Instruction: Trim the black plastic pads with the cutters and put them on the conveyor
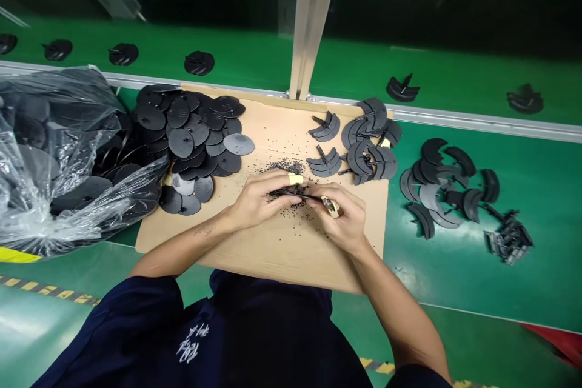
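Over the cardboard sheet (268, 248), my left hand (259, 200) pinches a small black plastic part (295, 190), mostly hidden by the fingers. A yellow wrap covers one of its fingertips. My right hand (343, 215) is closed around a slim hand tool (331, 207) with a shiny metal and pale end; its exact kind is unclear. The dark tip of the tool reaches the part. Tiny black plastic bits (287, 165) lie scattered beneath and around both hands. Assembled curved black pieces (325, 160) with stems rest just beyond my right hand.
Black oval discs (182, 142) are heaped at the left, beside a clear plastic bag (54, 163) of more discs. Loose curved black pieces (430, 194) and a pile of small stems (509, 239) lie at right. A metal post (313, 24) rises behind; several assembled parts (199, 63) sit on the green surface beyond the rail.
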Action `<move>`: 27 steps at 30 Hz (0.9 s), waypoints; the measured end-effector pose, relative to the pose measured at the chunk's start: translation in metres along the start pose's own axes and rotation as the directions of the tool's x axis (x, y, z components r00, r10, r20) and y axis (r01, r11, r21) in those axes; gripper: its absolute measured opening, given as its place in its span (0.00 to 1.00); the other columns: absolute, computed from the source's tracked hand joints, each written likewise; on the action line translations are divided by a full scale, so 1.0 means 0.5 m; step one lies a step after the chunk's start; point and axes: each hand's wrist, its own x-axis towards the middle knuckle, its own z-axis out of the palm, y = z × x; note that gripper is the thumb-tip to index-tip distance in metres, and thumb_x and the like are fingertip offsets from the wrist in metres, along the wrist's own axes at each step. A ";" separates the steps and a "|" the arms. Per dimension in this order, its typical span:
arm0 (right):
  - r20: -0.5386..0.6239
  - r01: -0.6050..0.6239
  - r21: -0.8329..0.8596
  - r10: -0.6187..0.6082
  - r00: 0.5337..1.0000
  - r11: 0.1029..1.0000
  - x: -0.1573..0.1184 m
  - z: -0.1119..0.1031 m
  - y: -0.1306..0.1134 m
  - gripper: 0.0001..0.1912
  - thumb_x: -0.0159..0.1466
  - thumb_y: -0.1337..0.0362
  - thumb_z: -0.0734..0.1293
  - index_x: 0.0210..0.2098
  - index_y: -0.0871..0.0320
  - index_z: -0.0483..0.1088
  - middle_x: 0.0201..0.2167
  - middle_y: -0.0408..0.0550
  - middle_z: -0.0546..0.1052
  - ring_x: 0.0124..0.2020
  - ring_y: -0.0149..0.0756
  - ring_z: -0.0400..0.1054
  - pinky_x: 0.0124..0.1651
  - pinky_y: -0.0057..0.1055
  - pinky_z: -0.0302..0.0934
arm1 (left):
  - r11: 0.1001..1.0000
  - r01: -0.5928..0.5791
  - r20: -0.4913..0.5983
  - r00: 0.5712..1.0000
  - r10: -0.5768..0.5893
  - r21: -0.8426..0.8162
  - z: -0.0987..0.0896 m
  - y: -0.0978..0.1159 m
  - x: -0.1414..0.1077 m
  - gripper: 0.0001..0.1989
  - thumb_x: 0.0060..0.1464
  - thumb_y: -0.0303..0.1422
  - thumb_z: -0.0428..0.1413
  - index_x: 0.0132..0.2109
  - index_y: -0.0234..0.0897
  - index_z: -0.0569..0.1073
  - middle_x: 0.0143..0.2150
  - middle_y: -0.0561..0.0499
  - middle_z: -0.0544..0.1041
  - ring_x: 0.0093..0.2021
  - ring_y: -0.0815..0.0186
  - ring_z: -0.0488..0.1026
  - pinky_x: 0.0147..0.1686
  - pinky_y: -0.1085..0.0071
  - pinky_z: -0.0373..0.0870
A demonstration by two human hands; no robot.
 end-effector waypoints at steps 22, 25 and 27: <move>0.060 -0.029 -0.006 0.029 0.998 1.000 -0.015 -0.002 -0.001 0.06 0.65 0.69 0.69 0.42 0.53 0.76 0.38 0.49 0.83 0.37 0.39 0.79 0.41 0.38 0.75 | 0.974 -0.216 0.036 0.976 0.215 0.063 -0.011 0.004 0.004 0.20 0.65 0.30 0.58 0.62 0.43 0.73 0.40 0.48 0.84 0.38 0.65 0.79 0.40 0.65 0.79; 0.070 -0.036 0.017 0.034 0.997 0.999 -0.015 -0.002 -0.002 0.05 0.66 0.67 0.69 0.42 0.54 0.76 0.38 0.50 0.83 0.37 0.39 0.79 0.41 0.38 0.75 | 0.974 -0.219 0.008 0.976 0.219 0.064 -0.010 0.005 0.003 0.17 0.64 0.30 0.60 0.58 0.41 0.76 0.37 0.48 0.84 0.36 0.65 0.79 0.38 0.66 0.78; 0.068 -0.033 0.030 0.031 0.997 0.999 -0.015 -0.001 -0.003 0.05 0.66 0.67 0.70 0.42 0.54 0.76 0.38 0.50 0.83 0.37 0.40 0.79 0.41 0.38 0.75 | 0.975 -0.215 0.000 0.976 0.216 0.046 -0.008 0.005 0.002 0.16 0.63 0.30 0.61 0.57 0.39 0.77 0.36 0.48 0.84 0.37 0.66 0.78 0.38 0.67 0.77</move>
